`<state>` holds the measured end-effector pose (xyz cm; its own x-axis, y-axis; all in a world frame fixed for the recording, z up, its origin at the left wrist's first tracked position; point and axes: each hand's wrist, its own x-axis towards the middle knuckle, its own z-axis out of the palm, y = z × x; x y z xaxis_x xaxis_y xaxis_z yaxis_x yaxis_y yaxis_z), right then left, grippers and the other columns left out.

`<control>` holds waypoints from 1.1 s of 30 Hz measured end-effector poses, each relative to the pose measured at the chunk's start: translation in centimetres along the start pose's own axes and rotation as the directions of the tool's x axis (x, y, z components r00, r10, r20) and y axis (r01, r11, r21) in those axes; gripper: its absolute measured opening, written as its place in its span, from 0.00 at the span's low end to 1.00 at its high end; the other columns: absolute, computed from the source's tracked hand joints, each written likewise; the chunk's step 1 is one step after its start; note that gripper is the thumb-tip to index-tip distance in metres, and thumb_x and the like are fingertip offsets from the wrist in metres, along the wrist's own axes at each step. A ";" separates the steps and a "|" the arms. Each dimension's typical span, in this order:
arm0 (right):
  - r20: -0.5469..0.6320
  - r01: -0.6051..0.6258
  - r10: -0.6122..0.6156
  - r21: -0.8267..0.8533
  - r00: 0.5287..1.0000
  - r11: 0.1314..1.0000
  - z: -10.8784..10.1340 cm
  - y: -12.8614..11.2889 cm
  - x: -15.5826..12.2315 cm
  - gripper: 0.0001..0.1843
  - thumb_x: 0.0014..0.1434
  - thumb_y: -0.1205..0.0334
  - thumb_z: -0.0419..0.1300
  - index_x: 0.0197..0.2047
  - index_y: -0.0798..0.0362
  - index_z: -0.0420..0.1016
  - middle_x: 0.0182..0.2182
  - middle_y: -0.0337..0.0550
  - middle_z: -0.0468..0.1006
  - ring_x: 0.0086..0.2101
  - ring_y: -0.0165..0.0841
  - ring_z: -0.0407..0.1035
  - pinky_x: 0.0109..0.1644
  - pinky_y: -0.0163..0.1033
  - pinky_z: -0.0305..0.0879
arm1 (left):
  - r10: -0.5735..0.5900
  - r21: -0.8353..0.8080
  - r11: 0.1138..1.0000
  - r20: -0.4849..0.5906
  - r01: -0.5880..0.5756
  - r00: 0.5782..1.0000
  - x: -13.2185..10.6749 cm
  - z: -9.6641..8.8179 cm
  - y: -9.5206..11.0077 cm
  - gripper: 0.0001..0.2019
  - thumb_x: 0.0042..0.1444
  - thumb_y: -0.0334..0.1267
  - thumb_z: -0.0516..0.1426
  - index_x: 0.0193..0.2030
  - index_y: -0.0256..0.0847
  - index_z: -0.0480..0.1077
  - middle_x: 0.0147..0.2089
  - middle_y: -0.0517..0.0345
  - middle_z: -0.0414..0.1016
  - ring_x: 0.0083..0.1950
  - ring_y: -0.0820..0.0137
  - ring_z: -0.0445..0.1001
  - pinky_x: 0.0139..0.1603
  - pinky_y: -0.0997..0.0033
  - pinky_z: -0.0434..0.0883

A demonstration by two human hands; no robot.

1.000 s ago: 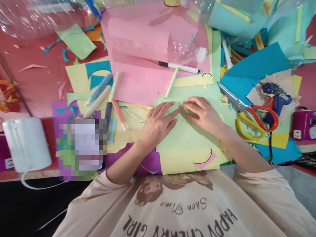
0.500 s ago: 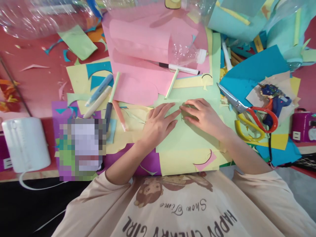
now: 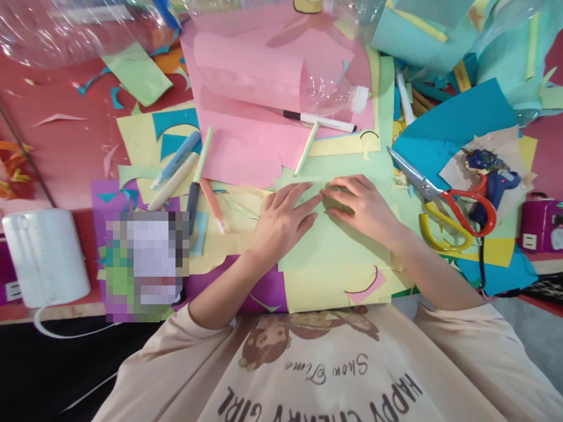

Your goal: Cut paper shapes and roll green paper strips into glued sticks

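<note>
A light green paper sheet [image 3: 338,249] lies in front of me, with both my hands resting on it. My left hand [image 3: 288,217] lies flat, its fingers spread and pointing right. Facing it, my right hand [image 3: 363,206] has slightly bent fingers held apart, their tips on the paper close to the left fingertips. Faint dark pen lines show between the hands. Just beyond them, a thin pale green paper strip [image 3: 307,149] lies at a slant. Further back, a clear plastic bottle [image 3: 328,88] wrapped in pink paper lies on its side near a black-and-white marker [image 3: 323,121].
Scissors [image 3: 424,186] with a red handle lie at right, by a blue glue gun [image 3: 497,187]. Coloured pens [image 3: 176,158] and a second green strip [image 3: 204,155] lie at left, beyond a blurred-out object [image 3: 149,258]. A white zipped pouch [image 3: 46,258] sits far left; paper scraps surround everything.
Both hands stay almost in place on the green paper. The camera view has shifted very slightly; nothing has been picked up or let go.
</note>
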<state>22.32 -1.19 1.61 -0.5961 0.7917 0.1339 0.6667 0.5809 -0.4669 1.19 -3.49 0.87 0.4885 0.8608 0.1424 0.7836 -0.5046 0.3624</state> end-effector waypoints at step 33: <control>-0.001 -0.007 0.007 -0.042 1.000 0.999 0.0 -0.3 -0.1 0.19 0.62 0.60 0.56 0.54 0.55 0.72 0.48 0.52 0.72 0.48 0.42 0.63 0.54 0.49 0.66 | 0.030 0.073 0.997 0.019 -0.031 0.999 0.0 0.1 0.1 0.16 0.63 0.37 0.51 0.56 0.48 0.69 0.61 0.47 0.66 0.59 0.57 0.66 0.53 0.55 0.67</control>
<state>22.22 -1.46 1.75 -0.5913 0.7957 0.1312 0.6890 0.5830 -0.4305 1.32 -3.55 0.81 0.5191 0.8439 0.1354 0.7938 -0.5347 0.2897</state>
